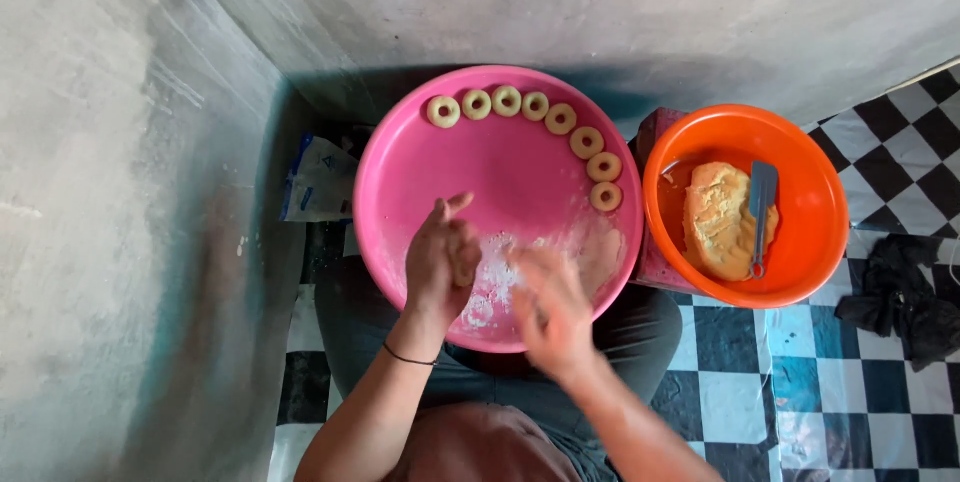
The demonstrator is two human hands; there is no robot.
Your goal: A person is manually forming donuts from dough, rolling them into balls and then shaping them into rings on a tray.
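— Two hands work low in the pink basin point(400, 157), at its near edge over a floured patch point(497, 282). The left hand point(437, 260) is half curled around a small lump of dough point(464, 272), fingers bent, thumb up. The right hand point(550, 304) is blurred with motion; I cannot tell how far open it is, or whether it grips anything.

— So which step is this?

— Shaping, I judge: the lump sits between the palms, being rolled or formed. Next it would want a hole pressed through and a free place along the basin's rim.

— Where are the finished ones?

— Eight dough rings point(560, 119) lie in an arc along the far and right edge of the basin, touching or nearly so. The left edge stays bare.

— Anything in the way?

— Little. An orange bowl point(800, 172) stands just beside the basin's right edge, holding a slab of dough point(716, 219) and a scraper point(761, 217). A plastic packet point(318, 180) lies on the floor to the left, a dark cloth point(900, 297) at the far right.
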